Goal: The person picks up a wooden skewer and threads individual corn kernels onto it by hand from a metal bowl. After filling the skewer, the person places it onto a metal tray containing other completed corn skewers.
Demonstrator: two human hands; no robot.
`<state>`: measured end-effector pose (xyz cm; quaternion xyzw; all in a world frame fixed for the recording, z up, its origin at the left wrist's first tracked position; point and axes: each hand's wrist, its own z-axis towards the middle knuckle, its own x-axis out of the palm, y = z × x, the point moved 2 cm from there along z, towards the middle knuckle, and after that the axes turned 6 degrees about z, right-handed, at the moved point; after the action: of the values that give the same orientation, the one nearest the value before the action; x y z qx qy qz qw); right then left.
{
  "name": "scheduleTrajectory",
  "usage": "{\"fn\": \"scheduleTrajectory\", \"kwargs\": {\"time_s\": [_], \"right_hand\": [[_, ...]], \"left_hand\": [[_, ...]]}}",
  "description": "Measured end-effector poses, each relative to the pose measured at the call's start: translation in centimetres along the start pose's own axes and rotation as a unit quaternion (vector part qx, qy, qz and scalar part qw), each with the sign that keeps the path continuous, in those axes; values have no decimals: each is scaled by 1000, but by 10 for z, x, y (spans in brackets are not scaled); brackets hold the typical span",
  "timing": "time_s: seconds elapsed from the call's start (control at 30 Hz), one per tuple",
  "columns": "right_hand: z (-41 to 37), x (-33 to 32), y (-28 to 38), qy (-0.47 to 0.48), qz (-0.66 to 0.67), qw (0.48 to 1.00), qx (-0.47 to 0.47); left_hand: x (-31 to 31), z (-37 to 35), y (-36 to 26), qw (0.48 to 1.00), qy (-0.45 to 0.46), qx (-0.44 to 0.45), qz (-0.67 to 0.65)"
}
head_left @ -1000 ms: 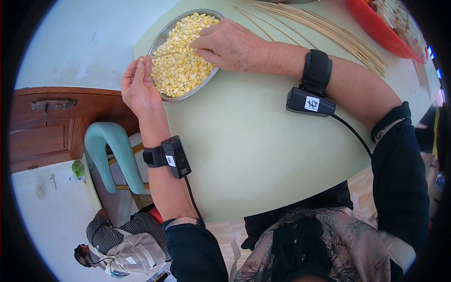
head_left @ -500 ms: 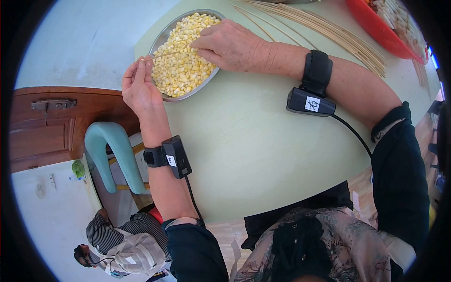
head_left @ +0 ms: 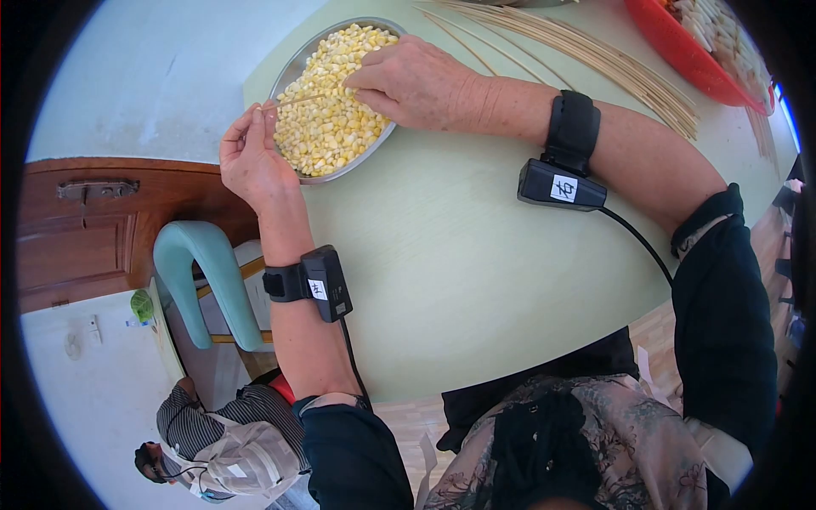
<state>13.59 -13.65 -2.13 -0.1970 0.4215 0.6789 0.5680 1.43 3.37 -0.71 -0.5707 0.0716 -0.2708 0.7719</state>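
Note:
A round metal bowl [head_left: 308,179] full of loose yellow corn kernels [head_left: 336,127] stands on the table. My left hand [head_left: 259,161], at the bowl's left rim, pinches a thin wooden skewer [head_left: 297,101] between thumb and fingers. The skewer points right, across the top of the corn. Over the bowl's right side, my right hand [head_left: 416,85] is closed in a pinch, with what looks like a pale corn kernel at its fingertips. A small gap separates the skewer's tip from these fingers.
Several long wooden skewers [head_left: 595,59] lie at the table's far side. A red basket [head_left: 705,75] with pale food stands at the far right. Beyond the pale green table [head_left: 476,255], a light blue chair [head_left: 200,255] and a person in a striped top [head_left: 255,425] are at the left.
My left wrist and forearm have shifted slightly right and turned a little, with the skewer still pinched. My right hand stays nearly in place over the corn.

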Motion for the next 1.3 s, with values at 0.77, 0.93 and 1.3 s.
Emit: {"fn": "scheduleTrajectory", "kwargs": {"time_s": [0.77, 0.93, 1.3], "right_hand": [[0, -1, 2, -12, 20, 1000, -3], [0, 0, 1, -12, 23, 1000, -3], [0, -1, 1, -27, 20, 999, -17]], "left_hand": [[7, -7, -4, 997, -20, 51, 53], [6, -7, -4, 996, -18, 61, 59], [10, -8, -6, 998, 2, 39, 50]]}}
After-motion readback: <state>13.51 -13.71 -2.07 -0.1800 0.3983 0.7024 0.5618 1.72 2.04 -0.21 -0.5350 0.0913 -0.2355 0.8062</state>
